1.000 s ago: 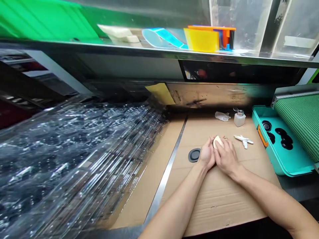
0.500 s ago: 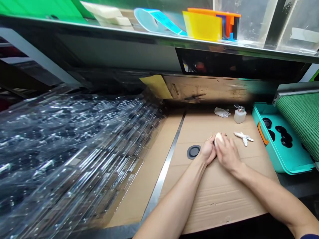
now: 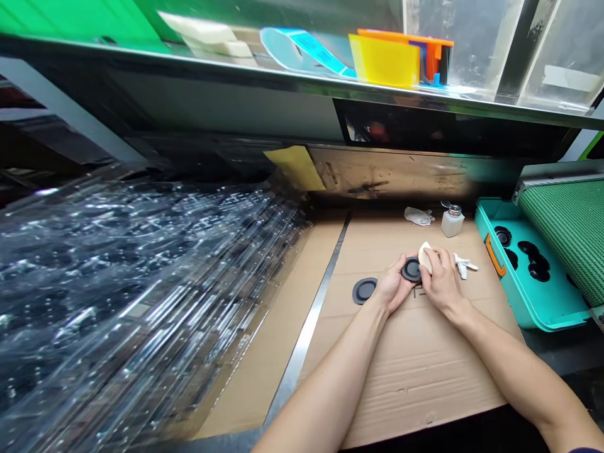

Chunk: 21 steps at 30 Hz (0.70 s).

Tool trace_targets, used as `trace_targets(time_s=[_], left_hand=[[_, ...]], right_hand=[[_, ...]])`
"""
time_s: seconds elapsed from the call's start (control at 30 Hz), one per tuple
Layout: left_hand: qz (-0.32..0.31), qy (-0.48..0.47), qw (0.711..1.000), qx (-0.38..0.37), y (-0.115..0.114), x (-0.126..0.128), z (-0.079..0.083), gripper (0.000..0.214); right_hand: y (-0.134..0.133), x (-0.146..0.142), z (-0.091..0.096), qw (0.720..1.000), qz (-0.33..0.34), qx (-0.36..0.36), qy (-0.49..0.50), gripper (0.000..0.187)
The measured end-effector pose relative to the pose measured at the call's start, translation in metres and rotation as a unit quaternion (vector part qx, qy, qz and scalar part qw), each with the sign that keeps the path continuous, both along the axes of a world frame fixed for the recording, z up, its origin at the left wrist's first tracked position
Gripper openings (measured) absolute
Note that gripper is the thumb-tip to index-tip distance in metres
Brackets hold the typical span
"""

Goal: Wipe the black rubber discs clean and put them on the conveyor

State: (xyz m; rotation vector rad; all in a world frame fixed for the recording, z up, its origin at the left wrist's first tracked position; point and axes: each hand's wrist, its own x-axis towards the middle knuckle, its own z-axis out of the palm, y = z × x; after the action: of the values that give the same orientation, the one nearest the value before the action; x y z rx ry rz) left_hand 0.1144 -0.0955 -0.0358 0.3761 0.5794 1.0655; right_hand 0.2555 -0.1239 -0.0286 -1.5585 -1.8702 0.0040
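Observation:
My left hand (image 3: 392, 284) grips a round black disc (image 3: 411, 269) with a raised ring, its face turned up. In my right hand (image 3: 442, 280) is a white sponge pad (image 3: 425, 257), pinched between thumb and fingers at the disc's right edge. Whether the pad touches the disc I cannot tell. A second dark disc (image 3: 365, 290) lies flat on the cardboard just left of my left hand. Beyond my right hand rests a crumpled white cloth (image 3: 466, 265), partly hidden by the fingers.
Clear plastic trays (image 3: 155, 302) are stacked at the left. A small pump bottle (image 3: 452, 221) and a crumpled white wipe (image 3: 418, 216) stand at the back of the cardboard (image 3: 425, 371). At right, a teal bin (image 3: 557, 314) holds several black discs beside a green conveyor belt (image 3: 566, 214).
My right hand has moved right with the sponge pad, off the disc it covered. The disc's face now shows in my left hand.

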Motion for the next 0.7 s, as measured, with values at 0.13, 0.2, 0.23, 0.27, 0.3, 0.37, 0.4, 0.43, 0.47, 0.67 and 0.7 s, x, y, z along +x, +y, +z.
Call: trace_targets(time_s=[0.13,0.2,0.23,0.27,0.3,0.37,0.4,0.43,0.47,0.67,0.7], left_hand=[[0.002,0.001,1.0,0.01,0.0,0.0,0.003,0.036],[0.03,0.014,0.999,0.0,-0.001,0.0,0.006,0.037],[0.042,0.016,0.999,-0.006,-0.002,-0.001,0.008,0.039],[0.049,0.014,0.999,-0.012,-0.002,0.0,0.009,0.04],[0.051,0.009,0.999,-0.014,-0.003,0.0,0.01,0.042],[0.038,-0.007,0.999,-0.007,-0.005,0.002,0.011,0.042],[0.03,-0.011,0.999,0.001,-0.006,0.003,0.011,0.041],[0.019,-0.013,1.0,0.007,-0.007,0.004,0.011,0.04],[0.01,-0.01,1.0,0.012,-0.008,0.005,0.01,0.039],[-0.012,0.035,0.999,0.012,-0.012,0.008,0.004,0.036],[-0.011,0.034,0.999,0.012,-0.012,0.008,0.003,0.035]], right_hand=[[-0.002,0.01,0.01,0.991,0.027,-0.044,0.121,0.056],[-0.002,0.016,0.015,0.979,0.069,-0.104,0.158,0.05],[-0.002,0.018,0.017,0.972,0.095,-0.135,0.168,0.044],[-0.002,0.02,0.019,0.965,0.113,-0.159,0.174,0.037],[-0.002,0.02,0.019,0.961,0.12,-0.174,0.177,0.032],[-0.002,0.017,0.018,0.958,0.106,-0.182,0.195,0.028],[-0.002,0.014,0.016,0.954,0.098,-0.184,0.216,0.029],[-0.003,0.01,0.015,0.946,0.097,-0.188,0.245,0.03],[-0.003,0.005,0.014,0.935,0.104,-0.196,0.278,0.032],[-0.005,0.004,0.018,0.893,0.173,-0.288,0.299,0.024],[-0.003,0.009,0.02,0.902,0.162,-0.285,0.279,0.022]])
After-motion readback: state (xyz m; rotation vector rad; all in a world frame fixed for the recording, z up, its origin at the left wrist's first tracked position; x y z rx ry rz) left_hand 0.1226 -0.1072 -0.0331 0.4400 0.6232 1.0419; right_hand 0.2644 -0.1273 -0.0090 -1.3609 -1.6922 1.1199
